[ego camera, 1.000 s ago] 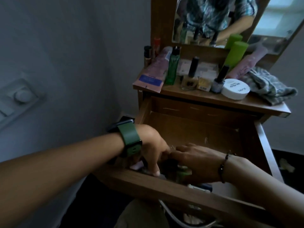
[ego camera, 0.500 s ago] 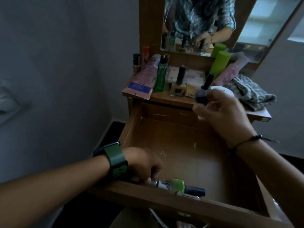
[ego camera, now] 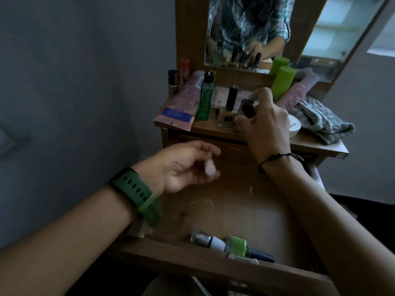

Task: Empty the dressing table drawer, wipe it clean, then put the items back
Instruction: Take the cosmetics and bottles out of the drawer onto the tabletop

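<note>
Hands are working over a pulled-out brown wooden drawer (ego camera: 224, 269) of a small wooden dressing table (ego camera: 316, 146) in dim light. At left, the left hand (ego camera: 183, 167), a green strapped watch (ego camera: 139, 195) on its wrist, is hovering above the drawer's rear half, fingers loosely curled around a small pale object (ego camera: 210, 168) too blurred to identify. Below, a silvery nail polish bottle (ego camera: 202, 239) and a green nail polish bottle (ego camera: 236, 245) are lying on their sides against the drawer's front wall. On the tabletop, a pink flat tube (ego camera: 181, 105), a tall green clear bottle (ego camera: 205, 99) and a beige nail polish bottle with a black cap (ego camera: 228, 112) are standing side by side. At right, the right hand (ego camera: 265, 127) is gripping a dark nail polish bottle (ego camera: 246, 108) at the tabletop, just beside the beige one. Farther right, a white round jar (ego camera: 294, 128) and a grey crumpled cloth (ego camera: 320, 122) are resting on the table.
</note>
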`<action>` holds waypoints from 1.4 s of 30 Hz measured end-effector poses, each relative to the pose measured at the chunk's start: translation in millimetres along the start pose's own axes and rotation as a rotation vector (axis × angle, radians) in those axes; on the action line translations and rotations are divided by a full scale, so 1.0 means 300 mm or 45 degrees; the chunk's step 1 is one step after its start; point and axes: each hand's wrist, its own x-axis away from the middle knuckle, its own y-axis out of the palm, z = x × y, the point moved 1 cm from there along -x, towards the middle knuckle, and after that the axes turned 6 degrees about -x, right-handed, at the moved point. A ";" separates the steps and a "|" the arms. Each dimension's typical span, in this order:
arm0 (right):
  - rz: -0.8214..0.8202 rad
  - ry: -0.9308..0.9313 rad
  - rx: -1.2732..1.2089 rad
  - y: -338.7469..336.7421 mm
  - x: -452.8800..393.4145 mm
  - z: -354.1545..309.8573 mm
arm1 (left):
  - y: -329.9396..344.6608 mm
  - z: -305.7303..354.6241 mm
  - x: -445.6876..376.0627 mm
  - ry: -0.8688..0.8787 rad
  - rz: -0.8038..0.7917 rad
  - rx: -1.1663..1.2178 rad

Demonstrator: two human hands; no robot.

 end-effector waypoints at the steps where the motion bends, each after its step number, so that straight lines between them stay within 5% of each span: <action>1: -0.010 -0.016 0.020 0.005 0.002 -0.002 | 0.002 0.021 -0.002 0.007 0.012 0.151; 5: -0.068 -0.022 0.011 0.012 0.014 -0.010 | 0.026 0.068 0.003 0.024 0.026 0.496; 11: -0.054 -0.093 0.083 -0.049 0.050 -0.049 | 0.035 0.072 -0.012 0.029 0.141 0.444; 18: -0.461 -0.306 -0.123 -0.057 0.118 -0.113 | 0.054 0.077 -0.049 0.261 0.381 -0.214; 22: -0.394 -0.213 -0.258 -0.040 0.068 -0.146 | 0.048 0.094 -0.056 0.434 0.581 -0.972; 26: -0.407 -0.184 -0.153 -0.017 -0.002 -0.156 | 0.043 0.115 -0.029 0.678 0.636 -1.135; 32: -0.371 -0.137 0.052 0.004 -0.106 -0.171 | 0.027 0.109 -0.027 0.675 0.783 -0.889; 42: -0.362 -0.176 0.199 0.023 -0.124 -0.184 | 0.015 0.083 -0.050 0.498 0.637 -0.537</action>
